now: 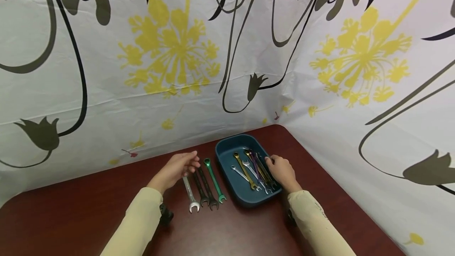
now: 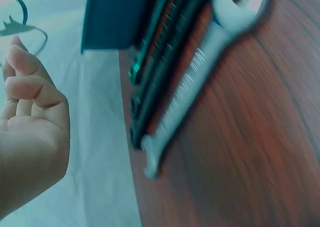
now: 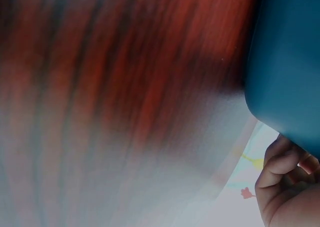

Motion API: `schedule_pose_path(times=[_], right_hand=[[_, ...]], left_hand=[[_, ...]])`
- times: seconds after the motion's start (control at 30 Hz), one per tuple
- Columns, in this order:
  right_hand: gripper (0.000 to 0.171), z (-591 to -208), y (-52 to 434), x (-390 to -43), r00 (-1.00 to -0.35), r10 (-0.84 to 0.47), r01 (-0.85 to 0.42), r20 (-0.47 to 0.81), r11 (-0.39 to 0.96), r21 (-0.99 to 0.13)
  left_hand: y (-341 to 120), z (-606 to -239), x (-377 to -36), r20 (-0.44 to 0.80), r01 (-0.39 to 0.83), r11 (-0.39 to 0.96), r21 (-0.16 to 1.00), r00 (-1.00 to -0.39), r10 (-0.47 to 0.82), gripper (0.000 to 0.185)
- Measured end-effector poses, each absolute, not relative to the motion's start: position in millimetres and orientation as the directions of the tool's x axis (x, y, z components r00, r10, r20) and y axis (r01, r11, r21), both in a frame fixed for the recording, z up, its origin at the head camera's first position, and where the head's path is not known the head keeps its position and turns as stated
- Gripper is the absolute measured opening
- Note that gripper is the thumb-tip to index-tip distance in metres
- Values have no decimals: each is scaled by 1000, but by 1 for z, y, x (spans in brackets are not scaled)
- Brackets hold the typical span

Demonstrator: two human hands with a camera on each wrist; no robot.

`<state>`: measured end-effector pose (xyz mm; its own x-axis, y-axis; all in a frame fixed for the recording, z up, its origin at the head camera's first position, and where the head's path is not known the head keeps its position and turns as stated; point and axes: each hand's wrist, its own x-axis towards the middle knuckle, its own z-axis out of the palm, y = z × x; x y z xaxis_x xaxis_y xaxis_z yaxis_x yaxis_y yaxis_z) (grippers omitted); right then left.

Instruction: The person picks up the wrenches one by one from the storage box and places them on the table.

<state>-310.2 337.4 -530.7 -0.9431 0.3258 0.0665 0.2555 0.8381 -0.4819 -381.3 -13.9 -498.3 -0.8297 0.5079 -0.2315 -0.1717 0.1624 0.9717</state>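
- Left hand (image 1: 176, 168), lower centre, fingers loosely curled and holding nothing, hovers over the silver wrench (image 1: 190, 194).
- Black and green wrenches (image 1: 214, 180) lie beside it.
- Right hand (image 1: 281, 171), fingers curled at the blue tray (image 1: 224, 157) rim by the wrenches inside; can't tell if it's pinching one.

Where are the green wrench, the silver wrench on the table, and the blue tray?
green wrench (image 1: 214, 181), head view, middle of its shaft.
silver wrench (image 1: 189, 193), head view, shaft just above the open end.
blue tray (image 1: 224, 156), head view, bare floor near its left wall.
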Motion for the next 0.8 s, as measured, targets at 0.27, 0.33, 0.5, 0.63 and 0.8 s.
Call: schedule_pose_path(times=[0.27,0.33,0.5,0.63,0.8], right_hand=[[39,-534,334,-310,-942,333,264,54,828,-494],[38,-536,334,-310,-941,334,265,53,826,-498],[37,-536,335,-310,-938,340,266,62,825,-499],[37,-534,336,-309,-937,342,265,67,824,-502],[37,-532,336,-309,-935,347,267,74,825,-498]], left_hand=[[19,-479,-385,-179,-77,199,977,-803,568,55],[27,-473,-386,-180,-72,206,976,-801,571,53],[47,-467,-388,-184,-88,190,978,-792,582,42],[63,-469,-387,-187,-106,170,980,-785,590,40],[80,-474,-385,-190,-115,161,980,-773,605,40]])
